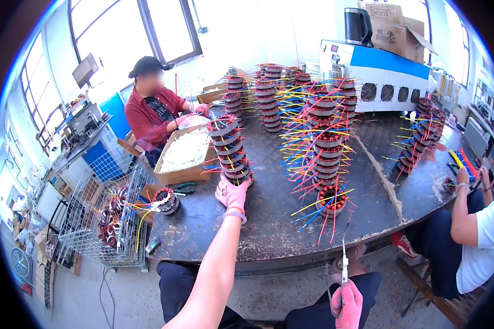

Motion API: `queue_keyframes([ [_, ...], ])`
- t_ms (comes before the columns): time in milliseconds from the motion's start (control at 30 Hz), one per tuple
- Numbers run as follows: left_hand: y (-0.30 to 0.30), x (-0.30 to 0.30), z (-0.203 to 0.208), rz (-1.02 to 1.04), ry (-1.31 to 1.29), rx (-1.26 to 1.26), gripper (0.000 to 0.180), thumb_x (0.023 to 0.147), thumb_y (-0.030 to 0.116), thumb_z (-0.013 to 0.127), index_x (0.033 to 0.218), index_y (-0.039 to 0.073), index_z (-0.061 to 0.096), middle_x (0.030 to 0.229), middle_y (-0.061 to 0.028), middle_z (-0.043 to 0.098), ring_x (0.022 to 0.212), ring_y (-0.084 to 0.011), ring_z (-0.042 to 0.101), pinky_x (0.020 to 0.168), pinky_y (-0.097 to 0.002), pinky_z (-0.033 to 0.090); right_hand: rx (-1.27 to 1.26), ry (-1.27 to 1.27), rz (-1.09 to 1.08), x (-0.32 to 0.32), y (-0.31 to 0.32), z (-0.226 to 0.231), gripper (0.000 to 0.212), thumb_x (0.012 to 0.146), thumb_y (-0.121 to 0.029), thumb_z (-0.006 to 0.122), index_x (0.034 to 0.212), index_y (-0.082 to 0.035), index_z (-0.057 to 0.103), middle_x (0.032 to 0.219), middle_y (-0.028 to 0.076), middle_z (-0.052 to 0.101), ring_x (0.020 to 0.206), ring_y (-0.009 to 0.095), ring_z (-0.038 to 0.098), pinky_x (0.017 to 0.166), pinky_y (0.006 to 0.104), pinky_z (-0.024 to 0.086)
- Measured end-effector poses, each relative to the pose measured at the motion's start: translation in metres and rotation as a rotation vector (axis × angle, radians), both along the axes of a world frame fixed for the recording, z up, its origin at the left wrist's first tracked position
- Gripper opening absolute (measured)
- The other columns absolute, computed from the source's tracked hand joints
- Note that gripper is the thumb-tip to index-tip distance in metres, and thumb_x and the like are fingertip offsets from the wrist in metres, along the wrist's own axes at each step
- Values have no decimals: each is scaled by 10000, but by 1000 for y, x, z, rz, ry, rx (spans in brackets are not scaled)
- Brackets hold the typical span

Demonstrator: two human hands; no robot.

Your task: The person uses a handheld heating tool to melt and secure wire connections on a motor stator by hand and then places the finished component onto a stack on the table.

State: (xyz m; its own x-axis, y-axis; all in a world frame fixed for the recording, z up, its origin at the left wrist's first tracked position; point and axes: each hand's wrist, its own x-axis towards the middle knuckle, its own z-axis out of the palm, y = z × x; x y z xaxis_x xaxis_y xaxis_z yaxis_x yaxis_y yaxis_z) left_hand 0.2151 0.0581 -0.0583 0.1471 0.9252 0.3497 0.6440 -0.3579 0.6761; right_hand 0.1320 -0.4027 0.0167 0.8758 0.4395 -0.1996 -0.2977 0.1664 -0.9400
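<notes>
My left hand [232, 195], in a pink glove, reaches forward with its fingers round the bottom of a leaning stack of motor stators [229, 143]. The stators are grey rings with red windings and wire ends sticking out. Below the table's front edge, my right hand [348, 304], also gloved in pink, is closed round a slim tool with a pointed metal tip [344, 257]; its exact kind is unclear. Ahead of the tool, a single stator [332, 200] with yellow, blue and red leads stands before a tall stack of stators [325, 145].
More stator stacks [267, 101] rise behind, others [421, 137] at the right. One stator [166, 201] sits left, near a cardboard box [162, 174] and wire basket [101, 255]. A co-worker [153, 118] sits far left, another [480, 241] at right. A blue-white machine [379, 68] stands behind.
</notes>
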Motion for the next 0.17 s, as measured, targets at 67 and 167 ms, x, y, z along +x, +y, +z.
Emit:
queue_keyframes([
  [67, 4, 1, 1, -2, 59, 9, 1025, 609, 617, 829, 1429, 116, 474, 1347, -141, 597, 1283, -324, 525, 1113, -454, 334, -16, -2, 2, 3, -2, -2, 357, 1067, -336, 484, 777, -127, 495, 578, -49, 415, 452, 43, 333, 407, 214, 224],
  [167, 10, 0, 0, -12, 125, 26, 1016, 617, 618, 824, 1429, 119, 475, 1349, -130, 599, 1288, -320, 523, 1119, -460, 326, 0, 5, 13, 6, -1, -7, 350, 1066, -344, 488, 797, -121, 504, 578, -46, 418, 450, 48, 332, 405, 221, 227],
])
